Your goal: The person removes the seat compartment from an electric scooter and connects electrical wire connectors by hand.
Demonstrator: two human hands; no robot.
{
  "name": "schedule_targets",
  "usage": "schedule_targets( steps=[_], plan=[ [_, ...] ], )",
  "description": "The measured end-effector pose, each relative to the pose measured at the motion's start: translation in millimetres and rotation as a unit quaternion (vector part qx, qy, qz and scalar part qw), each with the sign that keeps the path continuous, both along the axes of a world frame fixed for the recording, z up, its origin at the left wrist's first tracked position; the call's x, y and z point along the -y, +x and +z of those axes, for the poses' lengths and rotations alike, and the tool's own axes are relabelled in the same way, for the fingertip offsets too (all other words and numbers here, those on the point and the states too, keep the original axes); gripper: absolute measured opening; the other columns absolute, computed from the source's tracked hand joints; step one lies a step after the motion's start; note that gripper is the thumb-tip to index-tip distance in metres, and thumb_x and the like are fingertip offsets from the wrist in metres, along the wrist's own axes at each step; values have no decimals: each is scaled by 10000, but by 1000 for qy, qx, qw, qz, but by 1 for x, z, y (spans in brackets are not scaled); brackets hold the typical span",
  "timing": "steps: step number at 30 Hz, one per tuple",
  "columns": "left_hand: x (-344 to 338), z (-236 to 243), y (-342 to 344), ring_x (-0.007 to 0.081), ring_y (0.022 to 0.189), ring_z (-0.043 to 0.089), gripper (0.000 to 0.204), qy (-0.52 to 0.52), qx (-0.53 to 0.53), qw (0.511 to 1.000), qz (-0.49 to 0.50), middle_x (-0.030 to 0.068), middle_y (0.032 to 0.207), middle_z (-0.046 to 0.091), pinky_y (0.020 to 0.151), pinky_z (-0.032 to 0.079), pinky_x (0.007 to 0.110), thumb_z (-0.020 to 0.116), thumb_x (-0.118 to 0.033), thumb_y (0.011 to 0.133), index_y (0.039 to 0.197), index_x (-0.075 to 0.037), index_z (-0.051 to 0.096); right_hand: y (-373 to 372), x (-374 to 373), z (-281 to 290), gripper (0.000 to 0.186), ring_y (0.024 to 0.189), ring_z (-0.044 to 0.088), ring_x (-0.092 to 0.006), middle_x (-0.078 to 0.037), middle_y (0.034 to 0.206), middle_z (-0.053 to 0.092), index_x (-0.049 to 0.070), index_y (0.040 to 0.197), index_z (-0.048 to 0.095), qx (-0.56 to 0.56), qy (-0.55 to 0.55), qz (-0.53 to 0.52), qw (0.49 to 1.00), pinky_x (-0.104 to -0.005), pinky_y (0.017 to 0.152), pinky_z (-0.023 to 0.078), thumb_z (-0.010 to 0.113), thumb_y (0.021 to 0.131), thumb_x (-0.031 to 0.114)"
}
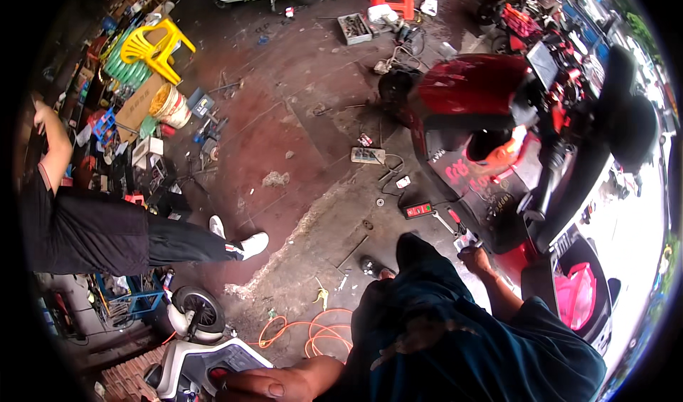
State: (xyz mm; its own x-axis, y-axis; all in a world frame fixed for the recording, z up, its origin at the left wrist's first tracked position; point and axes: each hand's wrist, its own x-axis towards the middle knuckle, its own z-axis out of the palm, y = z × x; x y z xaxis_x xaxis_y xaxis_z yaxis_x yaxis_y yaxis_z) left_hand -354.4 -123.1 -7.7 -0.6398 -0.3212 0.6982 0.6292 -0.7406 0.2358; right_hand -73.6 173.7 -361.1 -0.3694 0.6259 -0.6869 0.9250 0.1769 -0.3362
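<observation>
spanner [443, 223] nr r hand [476, 259]; long axis upper-l to lower-r

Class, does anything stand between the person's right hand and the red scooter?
Nothing visible does: the right hand is close beside the red scooter, with a small silvery item at its fingertips. The wrench lies off to the left.

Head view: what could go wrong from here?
1. The orange hose lies in loose loops to the person's left; a step that way might snag it.
2. The T-shaped bar lies close to the person's dark shoe and could roll if trodden on.
3. The wrench lies near the right hand and might get knocked.
</observation>
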Motion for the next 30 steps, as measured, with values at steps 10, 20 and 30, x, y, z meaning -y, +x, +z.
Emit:
schedule_targets(
  steps=[10,20,30],
  plan=[
    [-73,-19,-306,208,768,448,800,-195,-64,977,53,79,922,441,667,375,378,817,-409,667,1195,13,389,-356,-87,-127,208,641,596,-139,-61,760,669,24,896,693,-146,18,-78,986,-303,571,468,656,804,207],
    [-295,-45,-643,393,1081,490,745,-138,276,853,-421,278,1231,505,825,421,491,506,-562,841,1374,-55,386,-826,-220,145,582,914,627,-197,-109,975,677,-25,1107,611,-378,-232,-77,893,-331,809,482,536,892,510],
    [-554,-98,-941,369,909,591,743,-153,395,685,-592,199,1172,583,705,468,440,454,-616,872,1343,-42,413,-1139,-387,257,407,668,543,-126,-32,810,546,24,1137,537,-529,-422,-124,726,-275,564,491,538,946,383]
  ],
)
